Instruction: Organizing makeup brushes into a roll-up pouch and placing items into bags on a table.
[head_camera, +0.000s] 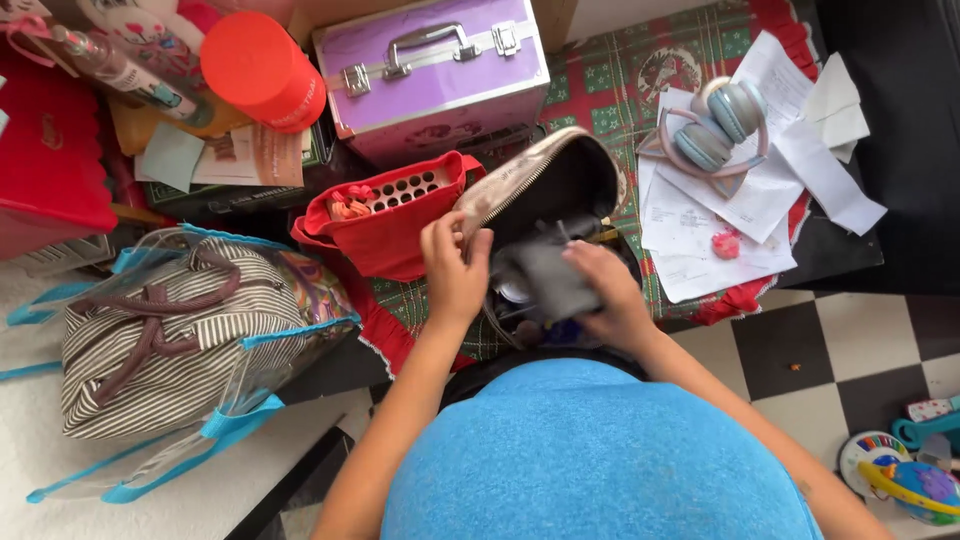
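— As the person bends over the table (600, 100), what does each hand hold?

— The left hand (455, 265) pinches the rim of an open pouch (560, 180), fingers curled over the zip edge, holding the mouth wide. The right hand (610, 290) is closed around a grey cloth (545, 275), thumb on top, at the pouch mouth.

— Where does the pouch stand?

— On the checked tablecloth (610, 95), near the table's front edge, tilted up toward the person. Its inside is dark; I cannot tell what else lies there.

— And around it?

— Just left, touching or nearly so, a red bag (390, 235) with small items in its open top. Behind both, a purple case (440, 90) with a metal handle. To the right, loose papers (740, 200) carrying pale headphones (715, 125) and a small pink object (726, 243). Far left, a striped bag (170, 340) inside a clear tote with blue trim. An orange cup (262, 70) sits upturned at the back left.
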